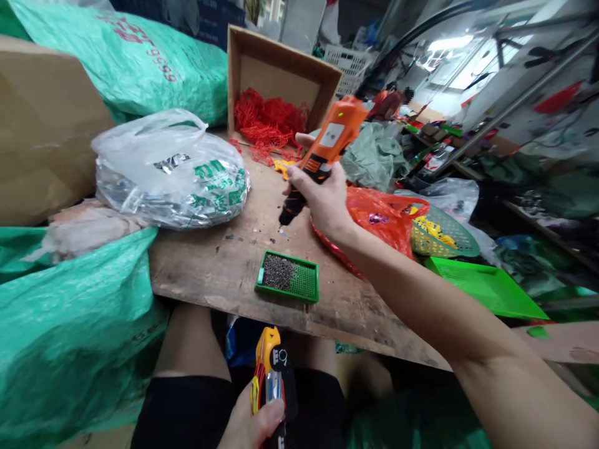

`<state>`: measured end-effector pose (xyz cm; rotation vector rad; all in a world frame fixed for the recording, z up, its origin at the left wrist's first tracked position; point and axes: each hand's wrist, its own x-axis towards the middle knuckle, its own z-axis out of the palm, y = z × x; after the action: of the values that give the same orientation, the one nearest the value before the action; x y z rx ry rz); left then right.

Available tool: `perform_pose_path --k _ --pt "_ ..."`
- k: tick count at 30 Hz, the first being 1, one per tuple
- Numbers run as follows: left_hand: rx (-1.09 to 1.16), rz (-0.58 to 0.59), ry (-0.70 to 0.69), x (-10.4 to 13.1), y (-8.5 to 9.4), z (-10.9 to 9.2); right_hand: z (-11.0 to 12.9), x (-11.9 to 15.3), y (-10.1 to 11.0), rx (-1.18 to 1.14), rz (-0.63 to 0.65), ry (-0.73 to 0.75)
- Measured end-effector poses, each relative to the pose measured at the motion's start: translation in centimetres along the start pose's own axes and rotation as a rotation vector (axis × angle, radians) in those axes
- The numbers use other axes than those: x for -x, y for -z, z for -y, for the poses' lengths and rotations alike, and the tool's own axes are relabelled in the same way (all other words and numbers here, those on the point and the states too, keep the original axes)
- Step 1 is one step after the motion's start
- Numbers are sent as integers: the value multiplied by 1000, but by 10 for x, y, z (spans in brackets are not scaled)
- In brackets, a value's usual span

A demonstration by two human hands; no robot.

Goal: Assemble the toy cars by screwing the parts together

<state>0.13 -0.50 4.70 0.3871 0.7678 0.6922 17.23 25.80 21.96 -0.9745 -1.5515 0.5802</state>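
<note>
My right hand (330, 199) is wrapped round an orange and black electric screwdriver (337, 128), tilted with its tip down over the wooden table (206, 268). Low in the view, over my lap, my left hand (255, 421) grips a yellow, black and silver plastic toy (269, 355) with a round dark part on its side; its exact kind is unclear. Between the two hands, near the table's front edge, sits a small green tray (306, 280) with many small dark screws (278, 272) heaped in its left half. Tiny bits lie scattered below the screwdriver tip.
A clear plastic bag (173, 174) of silvery items stands left. Behind is an open cardboard box (281, 59) of red plastic pieces (269, 118). On the right are a red bag (379, 218), a green basket (461, 240) with yellow parts and a bright green tray (486, 287). Green sacks (70, 337) flank the left.
</note>
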Motion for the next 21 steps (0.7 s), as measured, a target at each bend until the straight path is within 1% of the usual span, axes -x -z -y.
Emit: perform_pose_path --k 5,8,11,14,16,21 --pt "61 -69 13 7 -14 1 20 42 26 25 -87 21" --pt "97 -55 34 7 -19 0 33 68 37 31 -102 -44" --pt "143 -34 48 4 -23 -3 40 92 40 -8 -127 -140" --pt "169 -15 84 1 -23 -5 39 109 39 -89 -180 -201" --pt "158 -13 97 0 -22 -5 35 117 38 -158 -211 -196" --pt "62 -14 52 -3 -15 0 24 128 35 -280 -245 -181"
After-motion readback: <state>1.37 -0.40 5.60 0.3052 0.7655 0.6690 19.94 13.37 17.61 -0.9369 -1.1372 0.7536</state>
